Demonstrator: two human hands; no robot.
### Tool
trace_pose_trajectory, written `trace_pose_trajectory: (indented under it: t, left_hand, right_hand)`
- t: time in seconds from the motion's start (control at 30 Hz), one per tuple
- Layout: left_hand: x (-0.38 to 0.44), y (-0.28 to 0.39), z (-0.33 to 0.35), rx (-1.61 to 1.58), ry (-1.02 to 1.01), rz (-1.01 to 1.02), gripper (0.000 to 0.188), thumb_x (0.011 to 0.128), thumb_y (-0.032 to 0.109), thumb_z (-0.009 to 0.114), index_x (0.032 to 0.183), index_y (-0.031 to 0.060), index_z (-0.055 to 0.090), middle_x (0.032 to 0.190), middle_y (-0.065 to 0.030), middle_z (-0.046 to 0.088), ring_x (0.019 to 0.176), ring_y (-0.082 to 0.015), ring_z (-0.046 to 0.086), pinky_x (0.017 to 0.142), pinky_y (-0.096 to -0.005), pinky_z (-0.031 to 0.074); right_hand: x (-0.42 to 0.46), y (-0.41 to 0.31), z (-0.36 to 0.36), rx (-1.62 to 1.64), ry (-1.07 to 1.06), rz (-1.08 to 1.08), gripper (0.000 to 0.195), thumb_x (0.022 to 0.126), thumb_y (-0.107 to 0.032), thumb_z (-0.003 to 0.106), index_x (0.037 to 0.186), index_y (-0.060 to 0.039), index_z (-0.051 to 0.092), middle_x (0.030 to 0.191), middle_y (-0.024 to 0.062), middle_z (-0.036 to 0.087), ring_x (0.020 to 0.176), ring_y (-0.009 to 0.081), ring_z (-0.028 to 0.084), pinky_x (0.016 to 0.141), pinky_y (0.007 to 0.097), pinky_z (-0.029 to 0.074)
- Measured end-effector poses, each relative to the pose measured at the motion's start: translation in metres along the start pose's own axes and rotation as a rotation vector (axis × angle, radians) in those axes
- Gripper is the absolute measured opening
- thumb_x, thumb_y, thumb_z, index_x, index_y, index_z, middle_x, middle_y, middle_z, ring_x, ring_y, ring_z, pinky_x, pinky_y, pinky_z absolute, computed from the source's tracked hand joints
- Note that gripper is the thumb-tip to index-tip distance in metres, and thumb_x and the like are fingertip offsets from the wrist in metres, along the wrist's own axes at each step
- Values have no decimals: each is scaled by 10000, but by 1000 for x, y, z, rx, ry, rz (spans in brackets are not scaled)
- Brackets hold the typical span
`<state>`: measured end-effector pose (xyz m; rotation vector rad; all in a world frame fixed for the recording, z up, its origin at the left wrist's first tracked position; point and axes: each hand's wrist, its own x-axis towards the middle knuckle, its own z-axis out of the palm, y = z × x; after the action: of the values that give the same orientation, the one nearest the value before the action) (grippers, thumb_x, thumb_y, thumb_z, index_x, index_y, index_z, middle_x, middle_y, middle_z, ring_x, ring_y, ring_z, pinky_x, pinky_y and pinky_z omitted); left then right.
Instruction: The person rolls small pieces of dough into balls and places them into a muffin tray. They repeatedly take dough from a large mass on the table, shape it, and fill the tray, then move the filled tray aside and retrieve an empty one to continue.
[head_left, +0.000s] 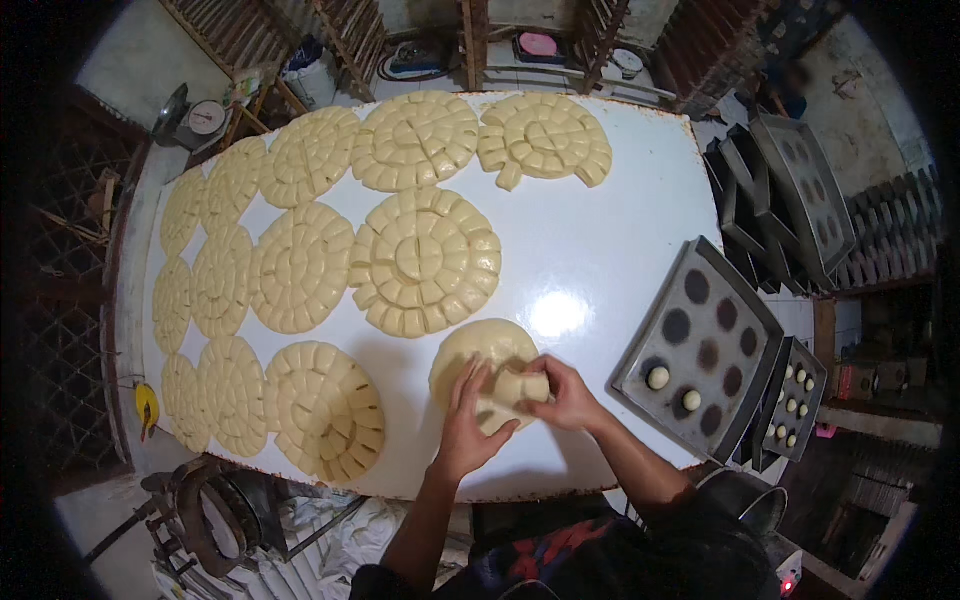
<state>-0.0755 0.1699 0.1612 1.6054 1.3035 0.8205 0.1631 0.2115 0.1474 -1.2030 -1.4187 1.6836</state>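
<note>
An uncut disc of dough lies on the white table near its front edge. My left hand rests on the left part of this disc, fingers extended, with nothing seen in its grasp. Above the disc's right part, my right hand grips a smaller piece of dough between thumb and fingers. Whether that piece is joined to the disc cannot be told. Just beyond is a round of dough cut into small segments; another scored round lies to the left.
More scored rounds fill the table's left side and far edge. At right, a metal baking tray holds two dough balls. A smaller tray of dough balls and stacked trays stand beyond. A dial scale stands back left.
</note>
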Motion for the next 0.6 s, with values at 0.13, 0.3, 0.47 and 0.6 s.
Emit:
trace_pose_trajectory:
  t: [0.13, 0.3, 0.47, 0.6]
  left_hand:
    - [-38, 11, 55, -363, -265, -40, 457, 987, -29, 771, 1415, -42, 612, 1288, -149, 705, 1270, -243, 687, 1091, -399, 558]
    - [-123, -24, 122, -205, -203, -150, 398, 882, 85, 883, 1190, -52, 671, 1241, -216, 671, 1161, -285, 696, 1019, -439, 561]
    - [-129, -77, 202, 562, 20, 107, 499, 721, 287, 938, 1056, 40, 662, 1235, -206, 580, 1218, -422, 545, 1036, -581, 435]
    - [-130, -62, 224, 551, -97, 233, 337, 791, 179, 893, 1030, 68, 682, 1116, -131, 643, 1070, -376, 621, 973, -528, 475]
  right_hand:
    - [-131, 9, -12, 105, 398, -140, 450, 896, 92, 788, 1316, -18, 672, 1279, 115, 709, 1213, 209, 688, 1066, 362, 552]
    - [-243, 79, -27, 160, 725, -30, 396, 934, 38, 778, 1314, -6, 677, 1291, 123, 698, 1152, 201, 687, 1003, 351, 571]
    - [-273, 163, -26, -828, 656, -81, 386, 880, -242, 861, 1181, -42, 727, 1216, 194, 650, 1168, 396, 598, 1010, 543, 480]
    - [-263, 198, -18, -864, 468, -130, 276, 890, -234, 835, 1043, -43, 708, 1145, 162, 691, 1107, 400, 618, 982, 527, 479]
